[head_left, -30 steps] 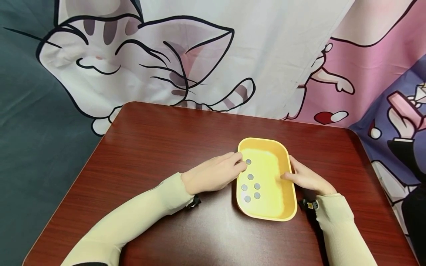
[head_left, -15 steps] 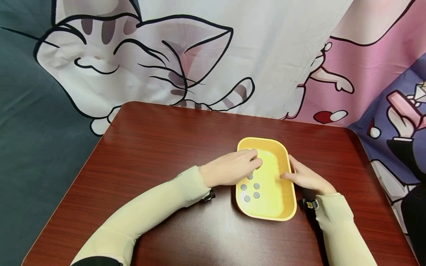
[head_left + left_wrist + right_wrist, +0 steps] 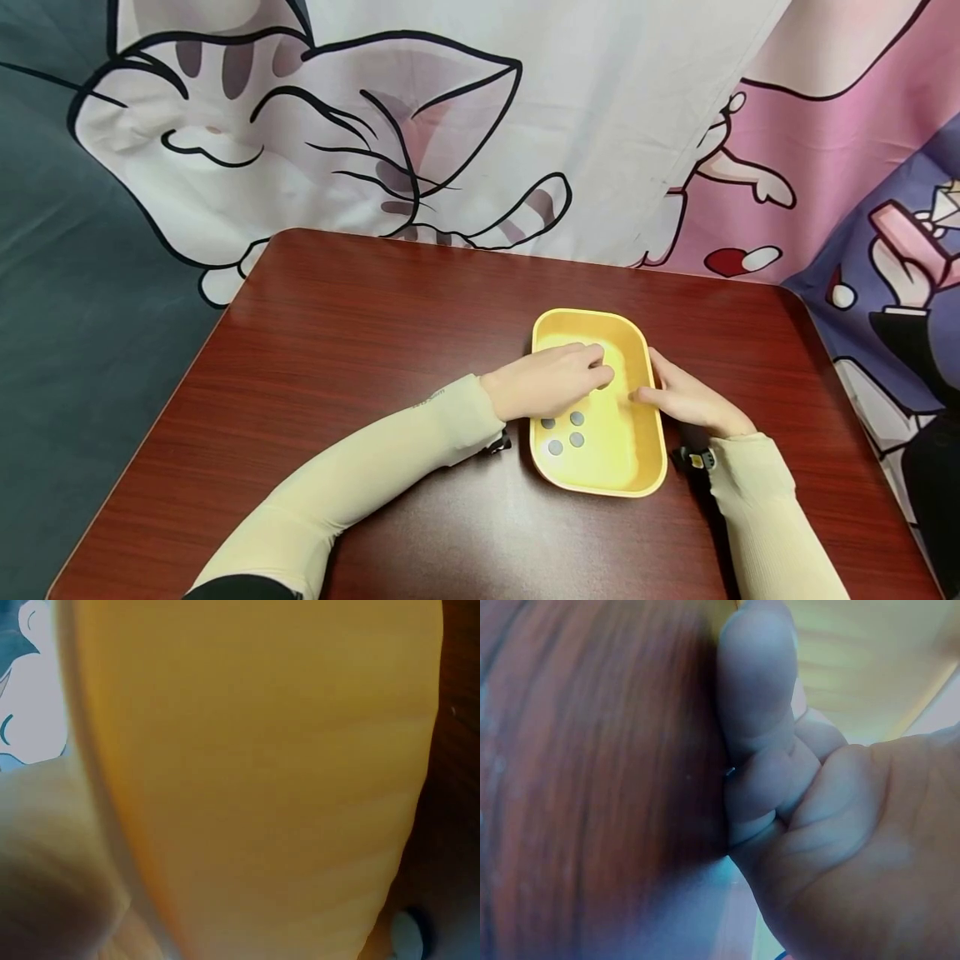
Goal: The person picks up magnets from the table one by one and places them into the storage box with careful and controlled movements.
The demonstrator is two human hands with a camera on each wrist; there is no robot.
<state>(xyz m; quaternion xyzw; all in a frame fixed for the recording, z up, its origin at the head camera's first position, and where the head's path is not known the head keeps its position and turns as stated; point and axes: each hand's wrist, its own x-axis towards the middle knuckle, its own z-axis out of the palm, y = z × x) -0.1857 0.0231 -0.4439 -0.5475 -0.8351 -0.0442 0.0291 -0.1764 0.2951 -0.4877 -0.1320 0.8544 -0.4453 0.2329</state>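
Note:
A yellow rectangular plastic tub (image 3: 600,483) with rounded corners lies on the table. Several small round grey discs, coin-like (image 3: 577,440), rest on the left part of its floor. My left hand (image 3: 551,381) reaches over the tub's left rim, fingers bent down inside; what is under its fingertips is hidden. My right hand (image 3: 690,400) grips the right wall, thumb over the rim and the other fingers outside. In the left wrist view the tub's wall (image 3: 262,750) fills most of the picture. The right wrist view shows the right hand's curled fingers (image 3: 757,682) against the wall.
The dark red wood-grain table (image 3: 390,308) extends around the tub. Behind it hangs a curtain (image 3: 600,100) printed with a cartoon cat and other figures. Light sleeves (image 3: 397,450) cover both forearms.
My left hand has moved right, from the tub's left rim to above its middle, and covers the upper discs. My right hand and the tub stay in place.

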